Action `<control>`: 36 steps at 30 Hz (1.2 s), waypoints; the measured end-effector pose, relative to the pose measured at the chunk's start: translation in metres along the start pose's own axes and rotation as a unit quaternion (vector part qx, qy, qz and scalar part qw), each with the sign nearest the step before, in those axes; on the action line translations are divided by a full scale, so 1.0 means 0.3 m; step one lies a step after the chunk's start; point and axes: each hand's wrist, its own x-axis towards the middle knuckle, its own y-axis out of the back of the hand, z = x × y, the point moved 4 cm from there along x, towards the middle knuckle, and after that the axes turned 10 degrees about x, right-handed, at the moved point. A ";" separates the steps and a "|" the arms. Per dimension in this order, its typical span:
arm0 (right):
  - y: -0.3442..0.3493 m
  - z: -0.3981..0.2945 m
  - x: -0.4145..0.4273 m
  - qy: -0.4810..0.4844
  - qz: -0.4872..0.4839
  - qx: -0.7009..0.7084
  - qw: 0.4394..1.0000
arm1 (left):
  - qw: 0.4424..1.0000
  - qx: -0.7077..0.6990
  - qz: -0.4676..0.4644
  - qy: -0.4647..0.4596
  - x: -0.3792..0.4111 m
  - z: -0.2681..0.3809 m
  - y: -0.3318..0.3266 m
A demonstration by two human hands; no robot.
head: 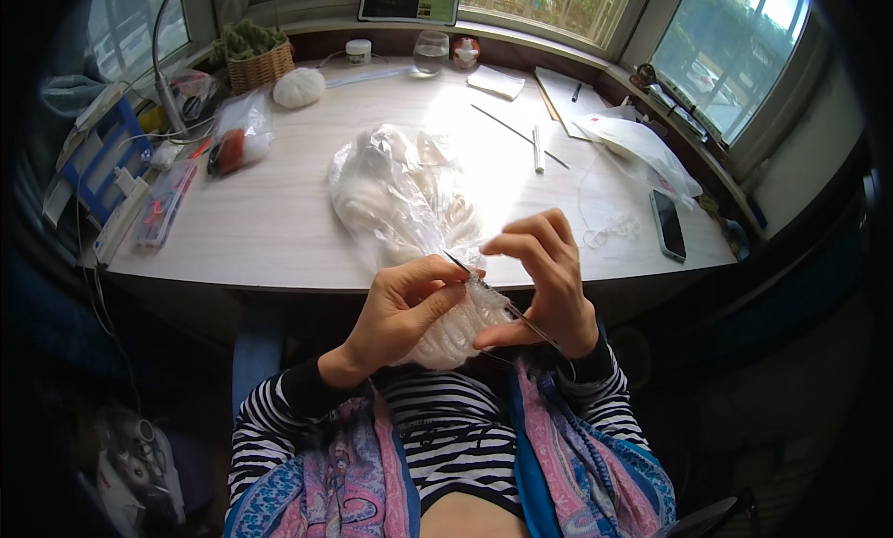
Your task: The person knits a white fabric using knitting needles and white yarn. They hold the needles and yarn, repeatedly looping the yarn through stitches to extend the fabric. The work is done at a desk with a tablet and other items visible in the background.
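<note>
My left hand [408, 308] pinches a cream, fuzzy piece of knitting [453, 332] near the tip of a dark knitting needle [457, 262]. Stitches sit along that needle, and the knitted fabric hangs below, by the table's front edge. My right hand [551, 280] is raised at the right of the work, thumb and fingers spread wide. A needle shaft [534, 323] crosses in front of its palm, with a thin cord dropping from the end; whether it touches the palm is unclear. Just beyond both hands lies a clear plastic bag [401, 189] filled with cream yarn.
A long thin needle [513, 131] and a short white stick [538, 149] lie behind the bag. Rightward are a smartphone [668, 225], loose yarn [614, 230] and a white plastic bag [638, 147]. A drinking glass [431, 53], yarn ball [298, 88] and plastic case [164, 204] stand farther off.
</note>
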 end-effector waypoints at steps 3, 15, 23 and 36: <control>-0.057 0.027 0.020 -0.050 -0.112 0.045 0.991 | 0.998 0.050 -0.043 0.006 -0.008 -0.021 -0.024; 0.029 0.030 -0.040 0.014 0.047 0.052 0.997 | 1.000 -0.011 0.021 0.020 0.000 0.035 0.019; 0.029 -0.006 -0.048 0.020 0.033 0.052 0.998 | 0.997 -0.039 0.057 0.022 -0.009 0.043 0.043; 0.029 -0.002 -0.063 0.022 0.135 -0.013 0.991 | 0.999 -0.005 -0.037 0.018 -0.011 0.027 0.022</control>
